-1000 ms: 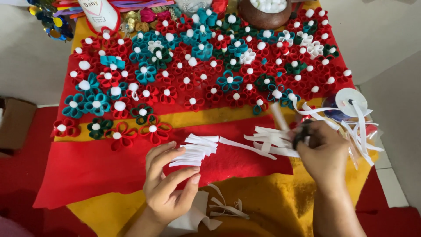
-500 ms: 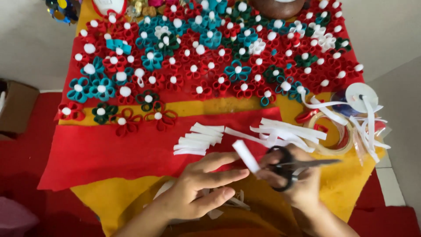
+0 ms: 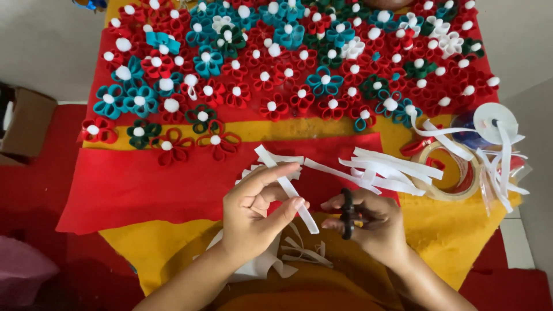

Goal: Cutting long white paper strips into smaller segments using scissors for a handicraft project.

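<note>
Since half a second ago the left hand (image 3: 253, 213) has lifted one white strip (image 3: 286, 185) up off the pile, and the scissors (image 3: 348, 213) have turned from lying sideways to pointing toward the camera, their blades now hidden. Largest in view is the yellow cloth (image 3: 461, 230) over the table, with a red felt sheet (image 3: 144, 184) lying across its near half. Farther back, rows of red, teal, green and white looped flowers (image 3: 276, 57) with white pompom centres cover the cloth. At the left edge stands a brown cardboard box (image 3: 26, 124) on the red floor. To the right sits a roll of clear tape (image 3: 449, 170), with a white disc (image 3: 494, 122) and loose white ribbons just behind it. A heap of cut white strips (image 3: 386, 170) lies on the red felt between the tape and the hands. White scraps (image 3: 299, 250) lie near the person's wrists. The left hand pinches the strip between thumb and fingers, holding it slanted just above the felt. The right hand (image 3: 368, 222) is closed around the black scissor handles, just beside the strip's lower end.
</note>
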